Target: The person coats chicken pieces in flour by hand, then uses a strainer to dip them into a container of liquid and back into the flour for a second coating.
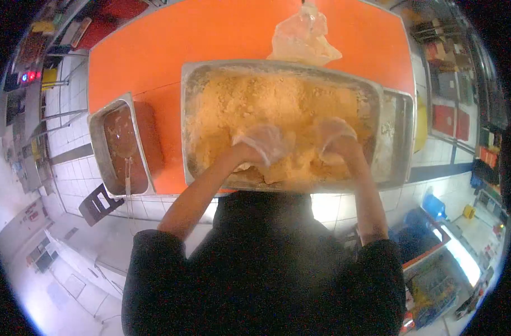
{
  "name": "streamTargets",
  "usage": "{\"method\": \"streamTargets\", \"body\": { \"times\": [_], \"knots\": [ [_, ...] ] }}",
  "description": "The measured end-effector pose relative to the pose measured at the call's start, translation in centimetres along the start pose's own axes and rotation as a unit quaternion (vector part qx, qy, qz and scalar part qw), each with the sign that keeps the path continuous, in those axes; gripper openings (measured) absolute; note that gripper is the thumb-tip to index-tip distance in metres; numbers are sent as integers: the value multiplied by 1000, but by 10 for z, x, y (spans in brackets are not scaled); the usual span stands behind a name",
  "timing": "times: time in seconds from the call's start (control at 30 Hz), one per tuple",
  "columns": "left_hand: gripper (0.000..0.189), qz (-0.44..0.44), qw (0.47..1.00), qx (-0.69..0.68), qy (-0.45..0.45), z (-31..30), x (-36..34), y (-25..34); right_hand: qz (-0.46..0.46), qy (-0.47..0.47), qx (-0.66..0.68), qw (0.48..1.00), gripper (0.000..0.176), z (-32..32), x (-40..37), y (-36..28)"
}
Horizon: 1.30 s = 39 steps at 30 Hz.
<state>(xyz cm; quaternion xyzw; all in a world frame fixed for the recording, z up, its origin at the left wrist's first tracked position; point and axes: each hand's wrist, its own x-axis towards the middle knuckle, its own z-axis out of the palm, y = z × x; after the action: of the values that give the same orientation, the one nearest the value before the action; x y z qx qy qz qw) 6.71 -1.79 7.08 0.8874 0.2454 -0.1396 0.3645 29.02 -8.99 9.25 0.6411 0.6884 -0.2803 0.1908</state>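
Observation:
A large metal tray (183, 129) holds a thick layer of orange-yellow breading flour (278, 98). Both my hands are in it, in clear plastic gloves. My left hand (264, 143) presses into the flour near the middle of the tray's front half. My right hand (335, 139) is in the flour further right, apart from the left. The fingers of both hands are blurred or sunk in the flour, so any grip is hidden. Lumpy flour-covered pieces (275, 172) lie along the near edge, just below my left hand; their kind does not show.
On the orange table (132, 50), a deep metal pan (133, 140) with brownish liquid and a long-handled utensil (128, 173) stands at left. A crumpled plastic bag (303, 39) lies behind the tray. Another metal tray (404, 140) sits partly under its right side.

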Motion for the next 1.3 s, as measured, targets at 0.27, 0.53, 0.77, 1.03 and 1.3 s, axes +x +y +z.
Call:
{"method": "streamTargets", "body": {
  "times": [0.27, 0.53, 0.77, 1.03, 1.3],
  "knots": [
    [34, -250, 968, 21, 13, 35, -4, -119, 131, 106, 153, 974, 22, 48, 90, -8],
    [41, -126, 922, -53, 362, 70, 33, -136, 217, 298, 508, 779, 35, 33, 100, -84],
    [39, -42, 921, 155, 354, 168, 103, -177, -53, 288, 78, 953, 23, 20, 67, -50],
    [35, -9, 975, -217, 57, 42, 64, -37, -15, 350, 234, 907, 24, 53, 72, -16],
    [41, -89, 940, 245, 221, 45, 16, -135, -170, 254, -64, 950, 30, 5, 117, -61]
  ]
}}
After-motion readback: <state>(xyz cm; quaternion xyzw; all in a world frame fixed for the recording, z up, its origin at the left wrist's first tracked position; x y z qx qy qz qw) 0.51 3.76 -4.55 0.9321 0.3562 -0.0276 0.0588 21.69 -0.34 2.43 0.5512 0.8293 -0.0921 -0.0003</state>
